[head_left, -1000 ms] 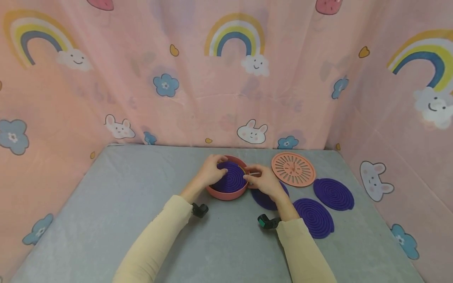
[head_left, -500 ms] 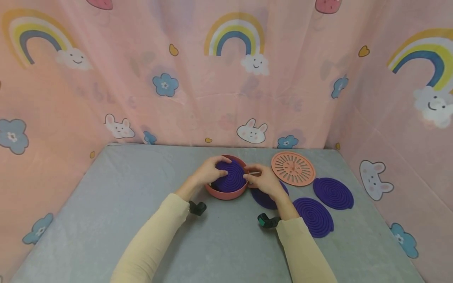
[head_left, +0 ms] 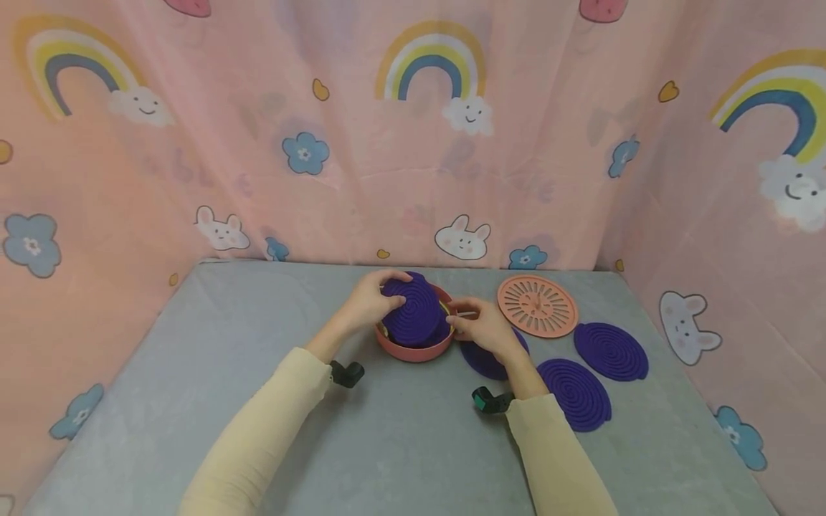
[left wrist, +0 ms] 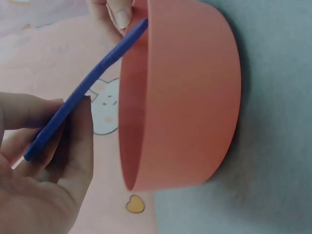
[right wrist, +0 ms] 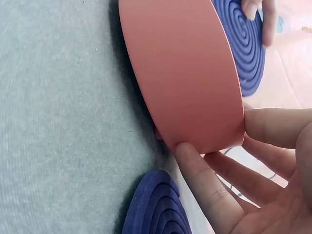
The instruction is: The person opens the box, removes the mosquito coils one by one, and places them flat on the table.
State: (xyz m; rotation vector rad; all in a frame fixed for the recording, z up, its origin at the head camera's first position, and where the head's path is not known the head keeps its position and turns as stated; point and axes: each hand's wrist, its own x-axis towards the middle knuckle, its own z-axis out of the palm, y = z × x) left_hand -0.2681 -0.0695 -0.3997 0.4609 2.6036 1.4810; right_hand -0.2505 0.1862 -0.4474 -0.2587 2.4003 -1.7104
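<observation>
My left hand (head_left: 366, 304) pinches a flat purple mosquito coil (head_left: 413, 309) between thumb and fingers. In the left wrist view that coil (left wrist: 87, 87) is tilted, its far edge at the rim of a round pink coil holder (left wrist: 192, 97). More purple shows inside the holder (head_left: 416, 355) beneath the lifted coil, with a little yellow near the rim. My right hand (head_left: 482, 328) grips the holder's right side. In the right wrist view its thumb is at the rim and a finger lies along the outer wall (right wrist: 180, 73); a thin pale wire shows behind the fingers.
Right of the holder lies a pink slotted lid (head_left: 537, 307). Several purple coils rest on the grey tabletop (head_left: 400, 444): one partly under my right hand (head_left: 485, 362), one nearer me (head_left: 574, 395) and one farther right (head_left: 611, 351). A printed pink curtain (head_left: 361, 193) stands behind.
My left hand has raised the coil and drawn it up and leftward from inside the holder, uncovering purple beneath it. My right hand keeps its grip on the holder's side.
</observation>
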